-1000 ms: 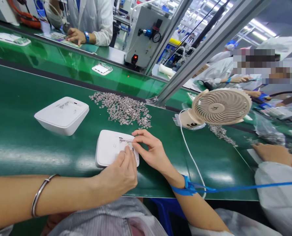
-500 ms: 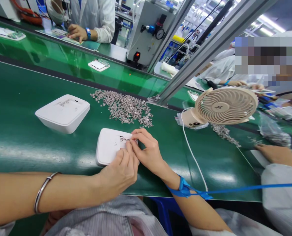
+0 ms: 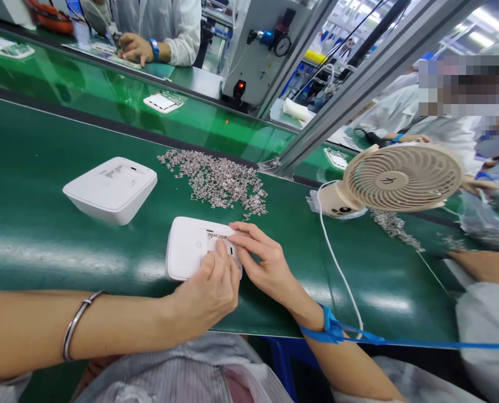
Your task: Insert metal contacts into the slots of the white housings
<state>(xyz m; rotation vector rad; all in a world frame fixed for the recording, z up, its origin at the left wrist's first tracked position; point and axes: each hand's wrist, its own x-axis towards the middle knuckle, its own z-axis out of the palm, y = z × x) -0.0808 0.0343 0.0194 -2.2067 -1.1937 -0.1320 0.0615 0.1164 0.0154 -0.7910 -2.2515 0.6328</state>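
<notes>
White housing (image 3: 186,249) is sitting just below centre frame on the green desk (image 3: 43,224); left hand (image 3: 211,291) is bunching its fingertips over the recess (image 3: 211,239); right hand (image 3: 268,263) is resting slightly spread fingers at the housing's right end; can't tell whether either is pinching anything; second housing (image 3: 109,193) is lying centre-left; metal parts (image 3: 220,182) are lying heaped above centre.
</notes>
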